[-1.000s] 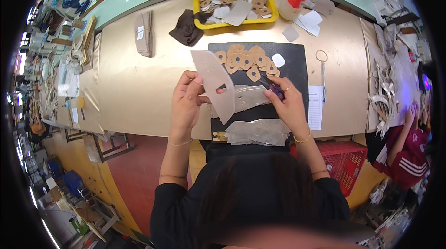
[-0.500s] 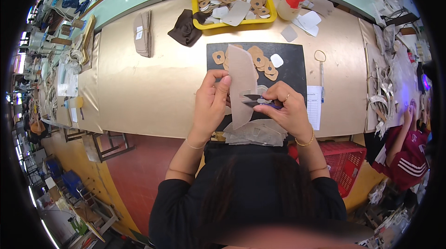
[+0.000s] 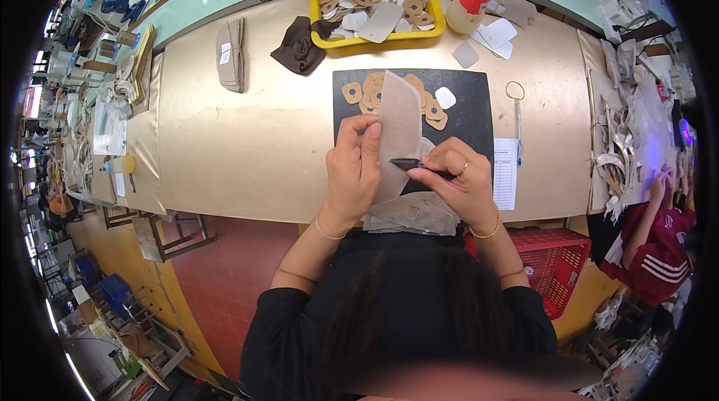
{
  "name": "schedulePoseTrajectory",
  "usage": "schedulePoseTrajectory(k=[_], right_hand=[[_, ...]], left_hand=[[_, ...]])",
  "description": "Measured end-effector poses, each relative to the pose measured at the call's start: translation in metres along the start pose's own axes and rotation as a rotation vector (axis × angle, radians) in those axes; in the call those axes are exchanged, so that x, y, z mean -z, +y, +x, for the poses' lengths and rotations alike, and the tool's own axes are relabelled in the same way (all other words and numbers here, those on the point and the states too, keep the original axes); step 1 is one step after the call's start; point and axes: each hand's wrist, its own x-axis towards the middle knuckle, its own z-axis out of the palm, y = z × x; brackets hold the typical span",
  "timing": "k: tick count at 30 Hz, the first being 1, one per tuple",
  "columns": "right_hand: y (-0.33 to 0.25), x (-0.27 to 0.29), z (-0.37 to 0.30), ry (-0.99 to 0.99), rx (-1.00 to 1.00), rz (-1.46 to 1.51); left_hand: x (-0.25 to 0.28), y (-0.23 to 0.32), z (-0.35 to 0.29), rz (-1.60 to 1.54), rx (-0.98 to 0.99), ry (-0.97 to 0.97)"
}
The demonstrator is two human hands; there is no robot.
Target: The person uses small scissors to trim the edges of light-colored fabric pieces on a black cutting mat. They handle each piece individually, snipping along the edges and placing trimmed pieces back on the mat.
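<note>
A long beige fabric piece [image 3: 401, 113] with a curved edge is pinched upright in my left hand [image 3: 355, 165], thumb on its face. My right hand [image 3: 458, 176] is closed round small dark thread snips [image 3: 405, 164], whose blades point left against the fabric's lower part. Those blades look closed together now. Below both hands lies a black mat [image 3: 468, 124] bearing several tan pieces with dark holes [image 3: 433, 110] and one white rounded piece [image 3: 446, 97]. A stack of greyish panels [image 3: 412, 215] rests at the table's front edge, close to my body.
Behind the mat stands a yellow tray [image 3: 317, 8] full of small cut pieces, beside a blue-capped bottle [image 3: 472, 4]. Dark brown cloth [image 3: 301, 47] and a banded beige bundle [image 3: 231, 56] lie left. Right are a paper sheet [image 3: 505, 176], a pen [image 3: 518, 128] and a red crate [image 3: 554, 266].
The fabric piece has shifted slightly right and turned more edge-on in my left hand. The snips' blades, spread apart before, have come together at the fabric.
</note>
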Motion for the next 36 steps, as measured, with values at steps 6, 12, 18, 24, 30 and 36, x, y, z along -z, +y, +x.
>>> schedulePoseTrajectory(k=[6, 12, 18, 24, 30, 36], right_hand=[[0.0, -0.003, -0.001, 0.072, -0.018, 0.07], [0.003, -0.004, -0.003, 0.085, 0.01, 0.054], [0.005, -0.003, -0.003, 0.235, -0.024, 0.061], [0.002, -0.01, -0.003, 0.219, -0.104, 0.128], [0.001, -0.011, 0.002, 0.221, -0.046, 0.105], [-0.005, -0.007, 0.006, 0.217, -0.011, 0.071]], left_hand=[[0.0, -0.001, 0.001, -0.052, 0.015, 0.023], [-0.001, 0.001, 0.001, -0.133, 0.027, 0.008], [0.01, 0.006, 0.01, -0.441, 0.268, -0.042], [0.004, 0.01, 0.006, -0.566, 0.259, -0.073], [0.004, 0.013, 0.005, -0.768, 0.359, -0.106], [-0.001, 0.013, 0.003, -0.841, 0.367, -0.079]])
